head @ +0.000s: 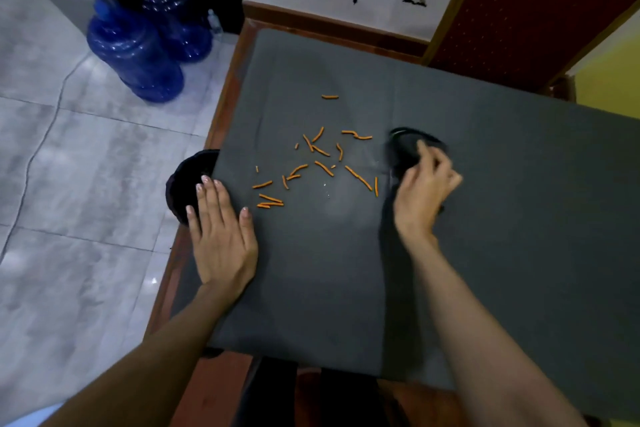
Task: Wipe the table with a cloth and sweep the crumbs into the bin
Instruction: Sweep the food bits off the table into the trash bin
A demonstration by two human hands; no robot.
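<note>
Table (485,253): dark grey covering over a brown wooden top; wood shows along the left edge. It carries the crumbs and both hands.
Bin (188,184): black, round, on the floor tight against the left table edge, partly hidden under the overhang. Only part of its mouth lies clear of the table.
Left hand (221,236): flat on the table at the left edge, fingers straight and spread, fingertips reaching over the bin rim. It holds nothing.
Right hand (424,191): fingers curled, pinching a dark cloth (407,149) against the table, right of the crumbs. Blurred; the exact grip on the cloth cannot be told.
Crumbs (311,163): orange stick-shaped pieces scattered mid-table between the two hands; one stray piece lies further back, apart from the rest.
Stage, judged: sweep toward the bin not yet delivered; all crumbs remain on the table.
Risk: a fast leftward sweep could carry pieces past the narrow exposed mouth onto the floor tiles.
Risk: the stray piece may be missed.
Risk: the covering may bunch under the cloth and trap pieces.
</note>
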